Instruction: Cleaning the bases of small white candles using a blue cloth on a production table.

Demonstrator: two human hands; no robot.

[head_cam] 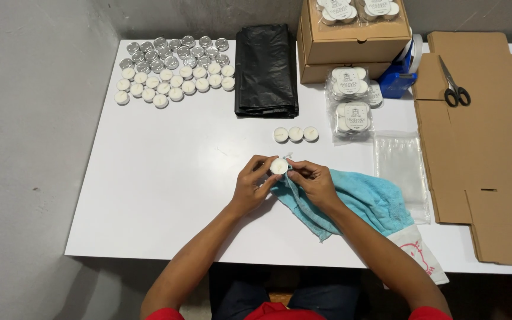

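A left hand [250,185] and right hand [314,184] together pinch a white tealight [278,166] above a blue towel [365,201] (bunched under the right hand) at the white table's [167,195] near centre; three tealights [295,134] sit just beyond.

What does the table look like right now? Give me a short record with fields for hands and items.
left hand: holds a white tealight
right hand: on the tealight, gripping a blue cloth
row ahead: three tealights on the white table
far left: batch of tealights
far centre: folded black bag
right: flat cardboard with scissors, clear bags, packed tealights
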